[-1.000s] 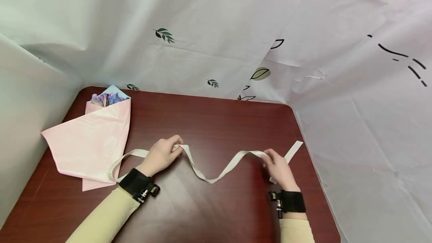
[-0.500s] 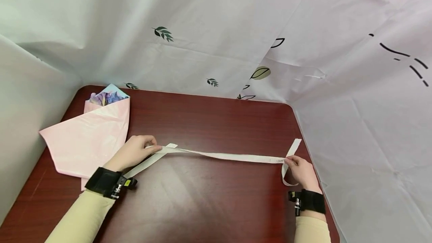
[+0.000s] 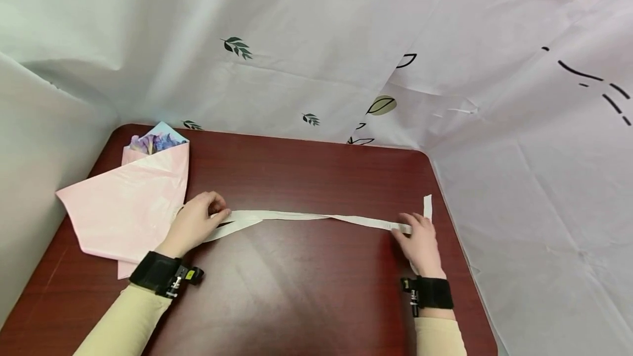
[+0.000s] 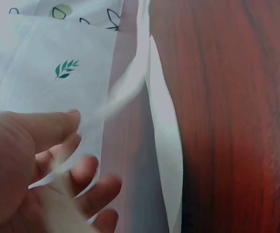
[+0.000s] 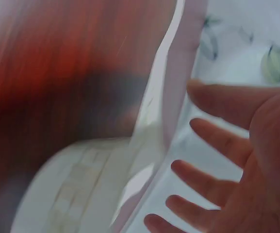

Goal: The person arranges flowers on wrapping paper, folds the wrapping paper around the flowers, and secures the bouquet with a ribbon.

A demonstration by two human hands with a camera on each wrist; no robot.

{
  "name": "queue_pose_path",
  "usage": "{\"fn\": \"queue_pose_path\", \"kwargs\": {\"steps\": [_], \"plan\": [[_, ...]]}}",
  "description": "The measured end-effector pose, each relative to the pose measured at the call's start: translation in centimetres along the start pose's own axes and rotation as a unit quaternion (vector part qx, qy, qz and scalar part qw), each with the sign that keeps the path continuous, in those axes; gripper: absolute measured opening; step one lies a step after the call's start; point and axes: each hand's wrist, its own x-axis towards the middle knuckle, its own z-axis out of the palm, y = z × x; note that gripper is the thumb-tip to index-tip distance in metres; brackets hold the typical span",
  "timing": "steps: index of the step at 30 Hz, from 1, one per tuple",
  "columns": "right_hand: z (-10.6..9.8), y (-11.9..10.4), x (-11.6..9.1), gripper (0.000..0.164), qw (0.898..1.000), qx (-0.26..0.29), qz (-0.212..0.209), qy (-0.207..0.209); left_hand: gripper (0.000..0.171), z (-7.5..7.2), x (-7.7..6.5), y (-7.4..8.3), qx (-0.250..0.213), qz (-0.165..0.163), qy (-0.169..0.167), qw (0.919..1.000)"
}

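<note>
A long white ribbon (image 3: 296,216) stretches left to right across the dark red table between the two hands. My left hand (image 3: 195,221) pinches it between thumb and fingers, and a second strand runs back under that hand. In the left wrist view the ribbon (image 4: 166,136) doubles into two strands, one blurred and passing into the left hand (image 4: 47,160). At the ribbon's right end is my right hand (image 3: 417,240). The right wrist view shows the right hand (image 5: 237,160) with fingers spread, beside the ribbon (image 5: 152,97), which carries a faint print.
A bouquet in pink wrapping paper (image 3: 128,202), with purple-blue flowers (image 3: 153,143), lies at the table's left. White sheeting (image 3: 277,43) with leaf prints hangs behind and around the table (image 3: 306,174). The ribbon's tail reaches near the right edge.
The ribbon was wavy, was pulled straight, and now sags slightly. The left hand moved left; the right hand went right, then came back left and opened off the ribbon.
</note>
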Motion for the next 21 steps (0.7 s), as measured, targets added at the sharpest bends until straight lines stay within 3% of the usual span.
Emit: {"fn": "queue_pose_path", "kwargs": {"steps": [4, 6, 9, 12, 15, 18, 21], "plan": [[1.8, -3.1, 0.5, 0.046, 0.994, 0.007, -0.105, -0.028, 0.024, 0.1, -0.7, 0.1, 0.021, 0.050, 0.038, 0.9978], [2.7, -4.3, 0.8, 0.045, 0.990, 0.009, -0.138, -0.040, 0.026, 0.0, -1.1, 0.2, 0.039, 0.068, 0.024, 0.9967], [3.9, -5.6, 1.4, 0.040, 0.985, 0.004, -0.169, -0.045, 0.027, -0.3, -1.7, 0.4, 0.080, 0.075, -0.031, 0.9935], [4.8, -6.5, 1.7, 0.032, 0.983, -0.007, -0.177, -0.048, 0.028, -0.4, -2.2, 0.5, 0.115, 0.063, -0.077, 0.9883], [5.5, -7.1, 1.8, 0.023, 0.985, -0.013, -0.164, -0.050, 0.023, -0.4, -2.7, 0.5, 0.132, 0.062, -0.093, 0.9850], [5.8, -7.3, 1.7, 0.017, 0.988, -0.013, -0.149, -0.046, 0.026, -0.6, -2.9, 0.5, 0.125, 0.085, -0.106, 0.9827], [6.0, -7.6, 1.5, 0.016, 0.989, -0.010, -0.144, -0.042, 0.031, -1.3, -2.9, 0.6, 0.096, 0.101, -0.158, 0.9776]]}}
